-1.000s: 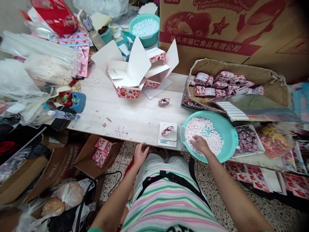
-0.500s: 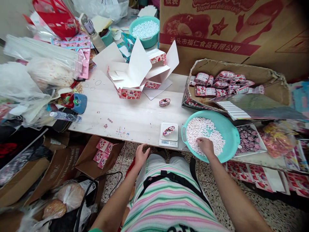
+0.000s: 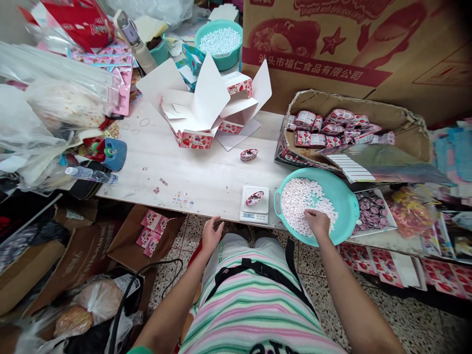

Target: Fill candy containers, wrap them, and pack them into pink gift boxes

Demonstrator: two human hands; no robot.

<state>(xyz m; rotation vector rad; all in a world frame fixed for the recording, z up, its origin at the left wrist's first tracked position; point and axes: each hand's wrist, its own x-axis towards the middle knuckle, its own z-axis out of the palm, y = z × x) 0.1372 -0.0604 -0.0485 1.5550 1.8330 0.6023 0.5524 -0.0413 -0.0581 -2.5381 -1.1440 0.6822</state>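
Observation:
My right hand (image 3: 317,222) rests in the pale pink candies (image 3: 300,204) heaped in a turquoise plastic basin (image 3: 346,216), its fingers curled among them. Whether it holds any is hidden. My left hand (image 3: 213,236) hangs open at the front edge of the white tabletop (image 3: 206,182), holding nothing, its fingers apart. Just left of the basin, a small digital scale (image 3: 254,211) carries an oval strawberry-patterned candy case (image 3: 254,198). A matching case (image 3: 249,155) lies on the table farther back.
A flattened-open strawberry-print carton (image 3: 193,140) stands mid-table. A cardboard tray of wrapped pink packs (image 3: 332,130) sits at the right, with a teal bowl of white candies (image 3: 218,44) behind. Plastic bags (image 3: 62,103) crowd the left. Below lies a cardboard box with pink cards (image 3: 149,233).
My right hand has shifted rightward across the candy pile in the basin. My left hand stays near the table edge. The whole view has drifted slightly.

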